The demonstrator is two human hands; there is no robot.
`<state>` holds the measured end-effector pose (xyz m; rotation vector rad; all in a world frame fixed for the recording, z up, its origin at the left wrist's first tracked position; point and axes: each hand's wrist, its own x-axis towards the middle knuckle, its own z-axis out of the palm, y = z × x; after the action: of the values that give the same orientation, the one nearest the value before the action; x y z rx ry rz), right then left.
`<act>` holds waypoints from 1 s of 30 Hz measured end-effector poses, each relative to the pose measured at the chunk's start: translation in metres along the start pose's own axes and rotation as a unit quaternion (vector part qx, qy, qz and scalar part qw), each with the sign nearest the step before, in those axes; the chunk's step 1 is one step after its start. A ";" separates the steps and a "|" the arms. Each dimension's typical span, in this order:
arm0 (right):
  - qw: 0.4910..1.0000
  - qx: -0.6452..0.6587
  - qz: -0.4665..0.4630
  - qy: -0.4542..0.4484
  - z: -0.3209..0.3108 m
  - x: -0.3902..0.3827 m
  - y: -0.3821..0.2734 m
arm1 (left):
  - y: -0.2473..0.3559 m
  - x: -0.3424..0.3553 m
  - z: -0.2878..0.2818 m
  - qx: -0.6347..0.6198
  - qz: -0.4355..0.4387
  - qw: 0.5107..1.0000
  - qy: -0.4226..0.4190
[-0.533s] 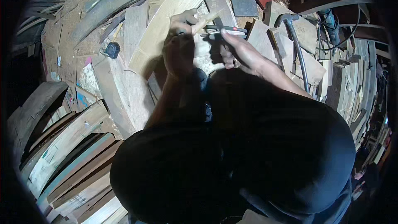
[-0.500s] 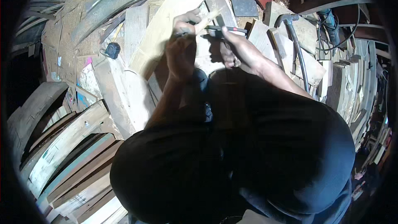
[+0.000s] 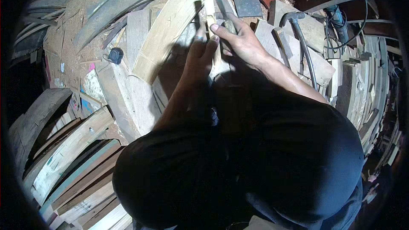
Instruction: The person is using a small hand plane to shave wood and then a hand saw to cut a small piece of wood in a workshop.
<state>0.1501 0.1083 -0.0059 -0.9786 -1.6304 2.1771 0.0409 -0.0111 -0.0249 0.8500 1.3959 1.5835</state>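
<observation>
The stick (image 3: 208, 2) is between the two hands, with its long end pointing away from the person. The left hand (image 3: 201, 53) is mostly closed, and its fingers and thumb hold the low part of the stick (some of that part is hidden). The right hand (image 3: 245, 42) is curled around the handle of a chisel (image 3: 221, 7), and its thumb touches the stick. The blade points away too, just beside the stick. A pale board (image 3: 168, 32) lies to the left. A hammer (image 3: 303, 44) lies to the right, and a saw (image 3: 265, 1) with a red handle is farther off.
</observation>
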 end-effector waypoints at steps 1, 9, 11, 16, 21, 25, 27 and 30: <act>0.993 -0.112 -0.025 0.005 0.006 0.000 -0.009 | 0.016 -0.007 -0.010 0.063 -0.063 0.995 -0.036; 0.944 -0.262 -0.200 0.021 0.008 -0.014 0.005 | 0.010 0.007 -0.012 0.028 -0.097 0.987 0.121; 0.947 -0.257 -0.190 -0.020 0.012 -0.013 0.004 | 0.006 0.006 -0.010 0.008 -0.103 0.986 0.130; 0.941 -0.252 -0.226 0.010 0.021 -0.010 0.008 | -0.027 0.007 -0.027 0.118 -0.051 0.990 0.054; 0.977 -0.192 -0.081 -0.034 0.018 -0.009 0.012 | -0.008 0.005 -0.008 -0.043 -0.106 0.989 0.093; 0.952 -0.223 -0.209 -0.005 0.028 -0.014 0.006 | -0.019 0.002 -0.020 0.024 -0.074 0.995 0.061; 0.963 -0.220 -0.156 -0.001 0.028 -0.014 0.006 | -0.018 0.002 -0.015 0.076 -0.047 0.992 0.090; 0.965 -0.228 -0.132 0.010 0.028 -0.016 0.002 | -0.014 0.004 -0.012 0.085 -0.080 0.990 0.086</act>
<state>0.1444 0.0775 0.0018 -0.8215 -2.1666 1.6489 0.0307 -0.0118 -0.0411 0.6929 1.6970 1.4578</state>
